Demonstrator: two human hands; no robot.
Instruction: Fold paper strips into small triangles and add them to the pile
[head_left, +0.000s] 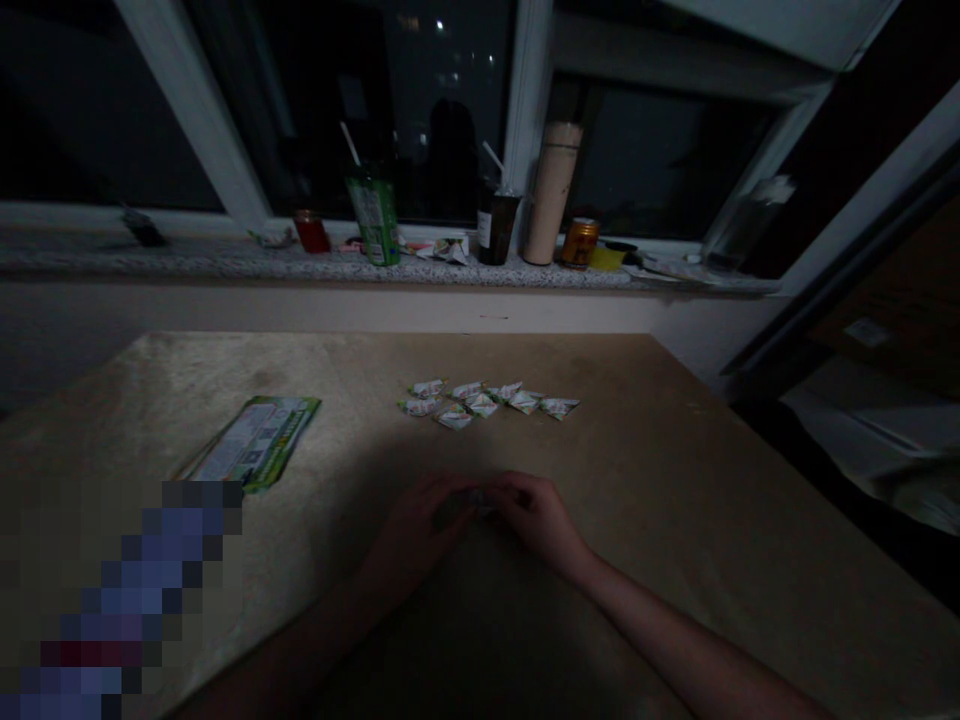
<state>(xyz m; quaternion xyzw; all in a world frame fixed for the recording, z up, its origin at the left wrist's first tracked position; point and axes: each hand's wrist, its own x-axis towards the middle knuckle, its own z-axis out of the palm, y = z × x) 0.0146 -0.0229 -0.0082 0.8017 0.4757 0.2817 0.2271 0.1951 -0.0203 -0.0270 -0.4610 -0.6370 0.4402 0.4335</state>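
My left hand point(421, 522) and my right hand point(534, 512) meet low over the middle of the table, in deep shadow. Their fingertips are closed on a small wrapped packet point(478, 497), dim and mostly hidden by the fingers. Just beyond the hands lies a loose double row of several small white packets point(482, 404) with green and reddish print and pointed ends. To the left, a flat green-and-white printed pouch point(262, 445) rests on the table, apart from both hands.
A blurred-out long bluish object point(135, 590) covers the table's front left. Along the granite windowsill point(262, 262) stand a green cup point(375, 220) with a straw, a dark drink cup point(495, 225), a pale pink flask point(551, 195), an orange can point(580, 243) and a red jar point(311, 232).
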